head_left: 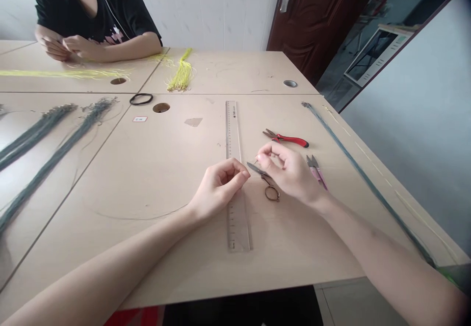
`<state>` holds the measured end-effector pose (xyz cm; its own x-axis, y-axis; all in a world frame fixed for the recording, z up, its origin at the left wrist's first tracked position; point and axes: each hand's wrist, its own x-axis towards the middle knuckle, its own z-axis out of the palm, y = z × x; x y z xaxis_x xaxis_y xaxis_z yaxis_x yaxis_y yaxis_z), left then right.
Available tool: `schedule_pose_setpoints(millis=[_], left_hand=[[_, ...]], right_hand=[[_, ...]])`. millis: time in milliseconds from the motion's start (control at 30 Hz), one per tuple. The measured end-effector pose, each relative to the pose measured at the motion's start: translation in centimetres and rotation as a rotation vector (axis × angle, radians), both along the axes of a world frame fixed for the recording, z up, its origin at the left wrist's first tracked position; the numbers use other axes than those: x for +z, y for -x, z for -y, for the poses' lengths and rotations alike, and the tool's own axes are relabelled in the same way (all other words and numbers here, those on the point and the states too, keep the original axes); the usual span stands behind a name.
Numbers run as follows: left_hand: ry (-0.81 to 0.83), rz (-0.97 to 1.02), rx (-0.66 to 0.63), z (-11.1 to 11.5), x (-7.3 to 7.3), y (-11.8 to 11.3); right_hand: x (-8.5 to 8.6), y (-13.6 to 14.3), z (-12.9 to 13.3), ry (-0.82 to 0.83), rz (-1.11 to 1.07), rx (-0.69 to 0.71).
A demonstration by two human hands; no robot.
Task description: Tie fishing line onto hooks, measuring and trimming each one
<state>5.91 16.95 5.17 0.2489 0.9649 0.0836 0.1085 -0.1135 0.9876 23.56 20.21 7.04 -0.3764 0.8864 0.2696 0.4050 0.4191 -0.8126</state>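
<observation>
My left hand point(224, 184) is closed in a pinch over the clear ruler point(231, 130). A thin dark cord point(147, 217) curves over the table to that wrist and appears to run into the pinch; the fingers hide the rest. My right hand point(290, 171) is raised a little to the right, thumb and forefinger pinched on a fine cord end. Between the hands lie small scissors point(271, 192), partly behind my right fingers. Red-handled pliers point(290, 140) rest beyond my right hand, and pink thread snips point(316, 171) sit to its right.
Bundles of grey-green cords point(55, 162) lie at left, another bundle point(360, 174) along the right edge. Farther back are a yellow cord bundle point(181, 73), a black band point(141, 99), a small label point(140, 119) and table holes point(161, 108). A person point(99, 27) sits across, hands together.
</observation>
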Motion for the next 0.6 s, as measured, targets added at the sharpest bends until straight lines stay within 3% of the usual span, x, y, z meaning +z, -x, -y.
schedule_pose_setpoints(millis=[133, 233, 333, 467, 600], left_hand=[[-0.131, -0.036, 0.088, 0.1, 1.6, 0.8], [-0.273, -0.067, 0.196, 1.7, 3.5, 2.6], [-0.472, -0.197, 0.252, 5.1, 5.2, 5.3], [-0.604, -0.411, 0.172, 11.1, 6.4, 9.6], [-0.554, -0.624, 0.073, 16.7, 6.2, 12.7]], right_hand=[[-0.6, -1.2, -2.4, -0.093, -0.107, -0.156], [-1.0, -2.0, -3.9, -0.133, -0.174, -0.242], [-1.2, -2.3, -4.6, -0.157, -0.206, -0.276], [-1.2, -2.1, -4.5, -0.175, -0.202, -0.272], [-1.2, -2.0, -4.5, -0.172, -0.191, -0.266]])
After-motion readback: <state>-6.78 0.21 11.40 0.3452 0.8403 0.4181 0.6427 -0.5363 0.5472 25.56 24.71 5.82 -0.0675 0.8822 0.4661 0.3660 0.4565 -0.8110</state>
